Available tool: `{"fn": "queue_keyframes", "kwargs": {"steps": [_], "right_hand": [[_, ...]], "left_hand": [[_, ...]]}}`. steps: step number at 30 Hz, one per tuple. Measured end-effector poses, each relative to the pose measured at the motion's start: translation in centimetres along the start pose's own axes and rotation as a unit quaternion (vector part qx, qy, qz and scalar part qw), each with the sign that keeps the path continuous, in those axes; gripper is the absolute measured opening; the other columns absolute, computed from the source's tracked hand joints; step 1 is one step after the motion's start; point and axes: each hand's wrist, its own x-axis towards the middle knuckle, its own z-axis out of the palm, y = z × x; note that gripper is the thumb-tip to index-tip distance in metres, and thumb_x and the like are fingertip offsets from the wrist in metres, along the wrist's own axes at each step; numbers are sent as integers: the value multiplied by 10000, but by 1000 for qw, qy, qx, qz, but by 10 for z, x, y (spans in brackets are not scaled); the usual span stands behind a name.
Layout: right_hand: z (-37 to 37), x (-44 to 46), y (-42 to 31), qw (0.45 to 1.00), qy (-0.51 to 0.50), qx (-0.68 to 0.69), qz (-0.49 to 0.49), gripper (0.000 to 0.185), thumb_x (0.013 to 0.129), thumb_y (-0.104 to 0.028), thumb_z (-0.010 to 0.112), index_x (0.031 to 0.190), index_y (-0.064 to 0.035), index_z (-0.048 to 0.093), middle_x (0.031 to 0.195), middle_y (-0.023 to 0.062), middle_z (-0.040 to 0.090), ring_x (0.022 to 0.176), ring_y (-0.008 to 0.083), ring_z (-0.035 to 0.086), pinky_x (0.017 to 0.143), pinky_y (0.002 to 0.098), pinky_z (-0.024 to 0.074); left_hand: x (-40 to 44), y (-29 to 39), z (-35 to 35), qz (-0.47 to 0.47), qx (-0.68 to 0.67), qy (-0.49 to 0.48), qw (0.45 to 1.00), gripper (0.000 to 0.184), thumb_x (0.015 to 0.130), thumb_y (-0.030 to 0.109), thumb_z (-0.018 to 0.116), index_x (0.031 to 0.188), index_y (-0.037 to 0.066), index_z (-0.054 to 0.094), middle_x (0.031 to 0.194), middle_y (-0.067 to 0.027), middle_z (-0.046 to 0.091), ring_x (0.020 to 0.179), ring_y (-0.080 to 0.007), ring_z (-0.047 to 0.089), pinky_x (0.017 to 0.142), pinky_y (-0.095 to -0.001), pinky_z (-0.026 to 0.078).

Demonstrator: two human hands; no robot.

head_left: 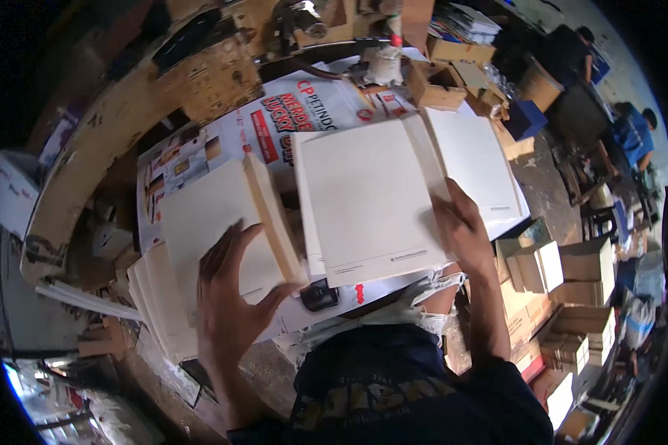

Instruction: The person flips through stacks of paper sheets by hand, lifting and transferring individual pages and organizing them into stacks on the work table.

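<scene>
My right hand (459, 222) grips the right edge of a white paper block (371, 200), which is raised over the middle of the table. My left hand (237, 282) is spread, its fingers over a thick paper stack (215, 215) on the left and its thumb near that stack's lower right corner. More sheets show behind the left edge of the held block. Another white stack (475, 167) lies to the right, partly behind the block. A dark object (320, 294) sits near the front edge, below the block.
A printed banner (252, 122) covers the table. Layered paper (159, 304) lies at the left front. A wooden box (436, 83) and a wrapped bundle (384, 65) stand at the back. Cartons and paper stacks (534, 268) sit at the right. Two people (632, 137) are farther off.
</scene>
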Motion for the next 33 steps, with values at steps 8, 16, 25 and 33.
{"fn": "queue_keyframes", "kwargs": {"steps": [8,16,25,33], "right_hand": [[16,-2,-40,974,-69,-182,-118,531,839,-273,687,1248,23,522,1128,126,609,1004,193,572,882,300,454],[73,-6,8,956,-143,235,-101,583,882,-111,592,1386,-3,321,1126,97,569,987,186,567,917,312,450],[214,-37,-24,903,-375,167,-126,645,928,-58,514,1465,-28,156,1221,138,526,1100,169,511,956,272,408],[125,-22,-58,909,-376,72,-166,504,854,-39,619,1325,-54,439,1143,86,621,972,152,617,817,280,518]], "left_hand": [[-28,-60,-29,-29,-78,-65,994,537,753,182,764,1212,5,550,967,-176,682,944,-291,667,810,-343,508],[-94,-120,-19,-94,-496,444,740,363,925,214,497,1143,-74,534,1038,-101,588,872,-182,560,830,-271,426],[-60,-95,-33,-247,15,188,951,276,934,234,552,1050,-6,625,903,-148,655,860,-243,623,784,-345,475],[-133,-230,-46,-235,-115,352,899,303,905,174,624,1115,-40,582,712,-40,585,656,-83,507,550,-260,404]]}}
